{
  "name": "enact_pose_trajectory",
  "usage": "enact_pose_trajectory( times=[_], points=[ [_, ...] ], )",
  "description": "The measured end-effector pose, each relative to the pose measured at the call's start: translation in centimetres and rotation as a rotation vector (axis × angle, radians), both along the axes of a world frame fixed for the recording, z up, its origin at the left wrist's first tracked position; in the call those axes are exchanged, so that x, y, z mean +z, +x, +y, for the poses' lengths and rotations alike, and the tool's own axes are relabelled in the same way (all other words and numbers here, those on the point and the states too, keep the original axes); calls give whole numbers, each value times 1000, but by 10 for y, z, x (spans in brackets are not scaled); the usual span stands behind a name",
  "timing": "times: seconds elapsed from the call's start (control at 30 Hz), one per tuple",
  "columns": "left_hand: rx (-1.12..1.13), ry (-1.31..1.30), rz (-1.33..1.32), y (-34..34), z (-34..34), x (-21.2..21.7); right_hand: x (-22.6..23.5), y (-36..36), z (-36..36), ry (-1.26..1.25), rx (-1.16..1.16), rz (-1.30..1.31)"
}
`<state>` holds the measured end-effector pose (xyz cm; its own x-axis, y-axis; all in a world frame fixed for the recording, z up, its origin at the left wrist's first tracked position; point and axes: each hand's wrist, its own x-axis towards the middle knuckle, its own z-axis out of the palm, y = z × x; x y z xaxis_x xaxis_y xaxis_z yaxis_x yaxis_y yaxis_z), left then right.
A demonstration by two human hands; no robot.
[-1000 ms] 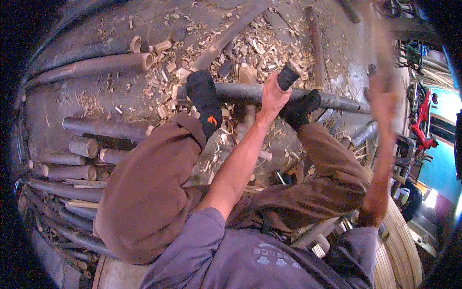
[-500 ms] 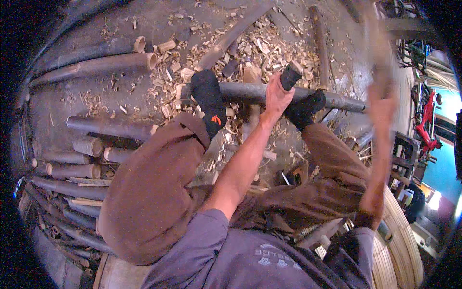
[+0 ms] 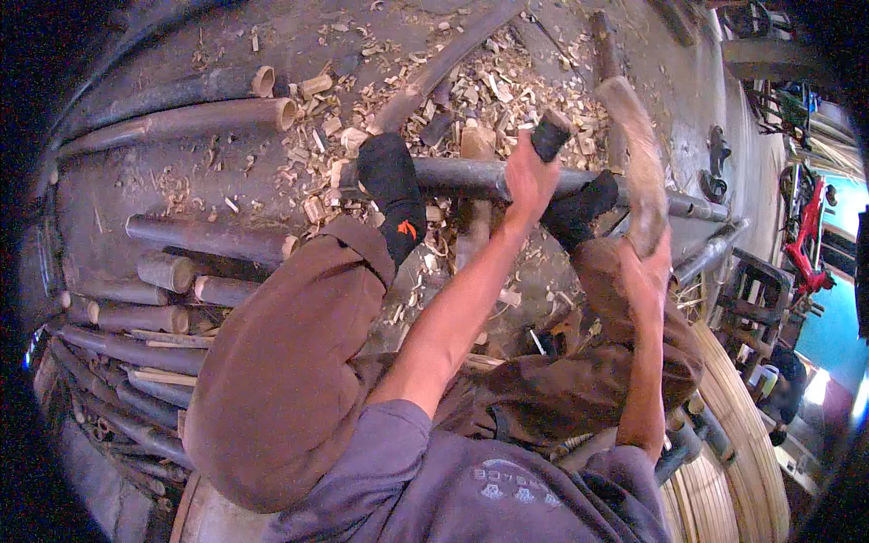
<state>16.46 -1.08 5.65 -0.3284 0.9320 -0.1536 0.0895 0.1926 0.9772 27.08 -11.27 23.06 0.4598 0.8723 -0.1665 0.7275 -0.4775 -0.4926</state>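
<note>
My left hand (image 3: 532,178) is closed around a chisel-like tool with a black-wrapped handle (image 3: 549,140) and a bare wooden end pointing up. Its lower end is hidden behind the hand, over a dark bamboo pole (image 3: 457,173) lying crosswise on the floor. My right hand (image 3: 647,271) grips the narrow end of a curved wooden club (image 3: 641,154). The club's head is raised to the right of the tool's wooden end, apart from it. My feet in black socks, the left foot (image 3: 391,185) and the right foot (image 3: 584,206), press on the pole.
Pale wood chips (image 3: 493,100) cover the floor beyond the pole. Several cut bamboo lengths (image 3: 208,237) lie at the left. Bundled light strips (image 3: 724,452) curve at the lower right. A red metal frame (image 3: 804,235) stands at the far right.
My right hand has come left and toward my body with the club, which was a blur at the upper right. My left hand and the black-handled tool have barely moved.
</note>
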Motion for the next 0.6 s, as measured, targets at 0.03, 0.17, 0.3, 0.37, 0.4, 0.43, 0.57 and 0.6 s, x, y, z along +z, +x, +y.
enact_pose_trajectory(
  times=[0.03, 0.17, 0.3, 0.37, 0.4, 0.43, 0.57, 0.6],
  points=[
    [7, -95, 13, -1, 12, 3, 6, 3, -11, 32, -35, -32],
    [-41, -166, -202, -16, 39, -19, 2, 22, -55, 212, -20, -8],
    [-91, 350, -143, -7, -10, -27, -1, 27, -85, 190, -95, 167],
    [-128, 304, -162, -6, -27, -17, -8, 27, -89, 184, -139, 188],
    [-137, 281, -169, -8, -29, -15, -14, 27, -91, 186, -155, 196],
    [-134, 322, -219, -6, -28, -22, -19, 28, -93, 186, -174, 204],
    [-53, -166, 12, 3, 12, -3, -32, 19, -82, 233, -229, 313],
    [-15, -143, 11, -9, 37, -35, -32, 6, -73, 243, -199, 366]
  ],
)
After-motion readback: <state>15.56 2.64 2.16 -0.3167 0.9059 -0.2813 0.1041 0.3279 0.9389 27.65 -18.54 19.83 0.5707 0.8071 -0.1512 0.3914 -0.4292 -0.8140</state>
